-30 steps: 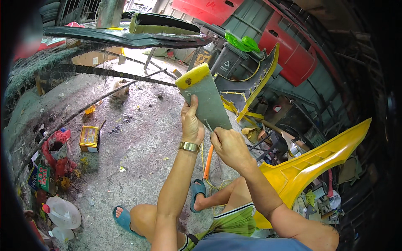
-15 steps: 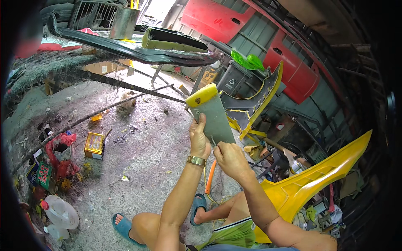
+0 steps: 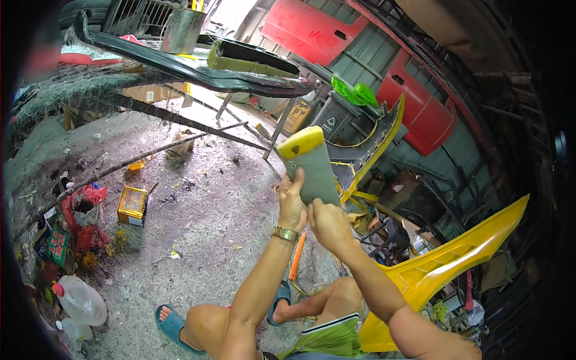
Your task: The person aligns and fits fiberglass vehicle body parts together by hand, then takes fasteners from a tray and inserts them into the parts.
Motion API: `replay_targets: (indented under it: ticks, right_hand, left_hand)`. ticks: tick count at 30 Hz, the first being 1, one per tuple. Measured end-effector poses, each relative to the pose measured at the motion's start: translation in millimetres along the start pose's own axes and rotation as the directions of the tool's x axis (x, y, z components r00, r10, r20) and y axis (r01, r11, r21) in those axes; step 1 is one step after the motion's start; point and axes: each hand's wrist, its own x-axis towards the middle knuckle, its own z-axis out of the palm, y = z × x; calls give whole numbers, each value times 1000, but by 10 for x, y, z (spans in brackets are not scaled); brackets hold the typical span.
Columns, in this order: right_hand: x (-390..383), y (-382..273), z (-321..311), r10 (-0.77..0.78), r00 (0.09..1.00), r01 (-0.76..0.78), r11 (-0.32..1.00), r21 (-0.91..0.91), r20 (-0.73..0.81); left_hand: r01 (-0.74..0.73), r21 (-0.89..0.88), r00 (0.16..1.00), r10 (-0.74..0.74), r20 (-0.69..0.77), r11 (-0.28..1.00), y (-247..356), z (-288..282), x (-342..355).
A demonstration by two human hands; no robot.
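Observation:
A flat grey-green panel (image 3: 313, 174) with a bright yellow end is held up in front of me, tilted, with a small dark hole in the yellow part. My left hand (image 3: 291, 201) grips its left edge, thumb lying on the flat face; a gold-coloured watch sits on that wrist. Against the lower edge of the panel, my right hand (image 3: 330, 227) is closed in a fist beside the left. What the right fist holds is hidden by its fingers.
A large yellow car fender (image 3: 438, 264) lies at my right. Beyond the panel stand a yellow-edged bumper piece (image 3: 390, 129) and a grey bin (image 3: 336, 117). A metal-legged stand (image 3: 198, 123) carries a dark bumper (image 3: 180, 72). Plastic jugs (image 3: 83, 300) and a tin (image 3: 132, 205) are on the left floor.
The panel has moved slightly right and down with my left hand. A thin metallic bit that showed at my right fist is now out of sight.

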Motion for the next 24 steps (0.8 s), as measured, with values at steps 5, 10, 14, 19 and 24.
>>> replay_targets:
  ticks: [5, 10, 14, 19, 24]
  right_hand:
    - [-51, 120, 219, -6, 989, 58, 935, 350, -148]
    - [-39, 244, 298, 3, 1000, 15, 702, 712, -24]
    - [-38, 217, 322, 25, 1000, -14, 620, 785, -3]
    - [-26, 206, 342, 13, 1000, -7, 615, 789, -1]
    - [-25, 155, 294, 35, 999, -31, 633, 773, 12]
  left_hand:
    - [32, -71, 999, -29, 40, 997, 10, 5, -32]
    - [31, -69, 999, -29, 36, 997, 46, -10, -24]
    - [49, -78, 997, -44, 57, 996, 90, -53, -36]
    - [27, -62, 1000, -26, 16, 998, 91, -15, -12]
    - [-15, -48, 1000, 15, 11, 999, 65, -39, 5]
